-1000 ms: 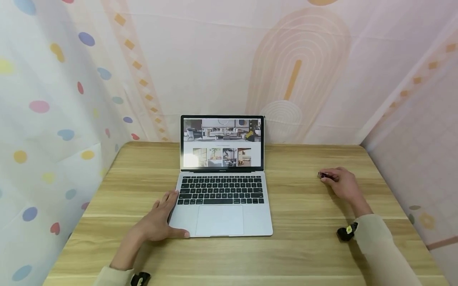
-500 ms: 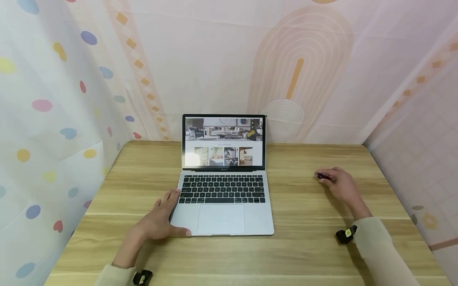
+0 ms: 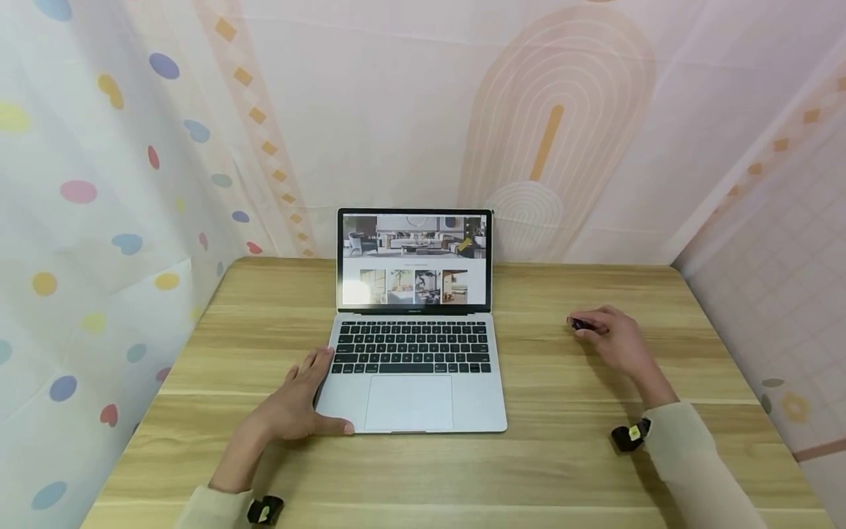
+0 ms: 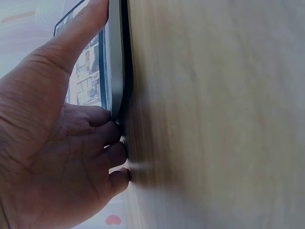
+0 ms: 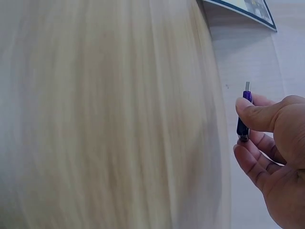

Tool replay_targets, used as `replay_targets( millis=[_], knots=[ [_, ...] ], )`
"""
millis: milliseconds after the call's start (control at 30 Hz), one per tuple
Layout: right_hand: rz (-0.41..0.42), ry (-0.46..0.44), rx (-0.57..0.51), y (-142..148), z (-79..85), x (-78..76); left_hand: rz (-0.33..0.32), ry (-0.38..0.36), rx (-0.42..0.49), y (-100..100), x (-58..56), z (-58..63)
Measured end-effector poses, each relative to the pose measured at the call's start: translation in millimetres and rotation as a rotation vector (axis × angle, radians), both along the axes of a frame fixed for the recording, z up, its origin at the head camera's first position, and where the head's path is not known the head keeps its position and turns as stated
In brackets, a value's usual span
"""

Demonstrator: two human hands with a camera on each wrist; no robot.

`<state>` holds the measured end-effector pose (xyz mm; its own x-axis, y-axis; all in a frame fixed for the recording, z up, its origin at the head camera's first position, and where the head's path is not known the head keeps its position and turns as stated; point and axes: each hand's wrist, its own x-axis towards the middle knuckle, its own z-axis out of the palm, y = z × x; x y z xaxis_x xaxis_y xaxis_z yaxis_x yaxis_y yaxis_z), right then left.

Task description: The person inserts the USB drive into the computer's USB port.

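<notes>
A silver laptop (image 3: 410, 403) stands unfolded with its screen lit. My left hand (image 3: 291, 408) rests against its left front corner, thumb along the front edge and fingers along the left side. In the left wrist view the fingertips (image 4: 116, 153) touch the table beside the laptop's edge. To the right of the laptop, my right hand (image 3: 616, 339) pinches a small dark USB flash drive (image 3: 581, 324) between thumb and fingers. Seen from the right wrist, the USB flash drive (image 5: 244, 117) is dark purple, with its bare metal plug pointing away from the palm.
The wooden table (image 3: 423, 477) carries the laptop. A patterned cloth (image 3: 396, 110) hangs behind it, with a dotted cloth (image 3: 99, 257) on the left. Table surface lies between the right hand and the laptop's right edge. A black camera (image 3: 630, 436) sits on the right wrist.
My right hand has moved slightly left, toward the laptop, with the USB flash drive in its pinch. The left hand stays at the laptop's corner. The head view has shifted slightly.
</notes>
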<state>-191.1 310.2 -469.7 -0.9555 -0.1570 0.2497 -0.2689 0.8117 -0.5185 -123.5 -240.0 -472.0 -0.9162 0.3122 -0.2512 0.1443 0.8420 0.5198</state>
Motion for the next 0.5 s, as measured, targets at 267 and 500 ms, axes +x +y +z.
replay_targets(
  millis=[267, 500],
  knots=[
    [0.031, -0.032, -0.017, -10, 2.2, 1.1, 0.002, -0.009, 0.009, 1, -0.2, 0.9],
    [0.046, -0.049, -0.023, -15, 1.8, 1.7, 0.007, -0.019, 0.007, 1, -1.7, 0.1]
  ],
)
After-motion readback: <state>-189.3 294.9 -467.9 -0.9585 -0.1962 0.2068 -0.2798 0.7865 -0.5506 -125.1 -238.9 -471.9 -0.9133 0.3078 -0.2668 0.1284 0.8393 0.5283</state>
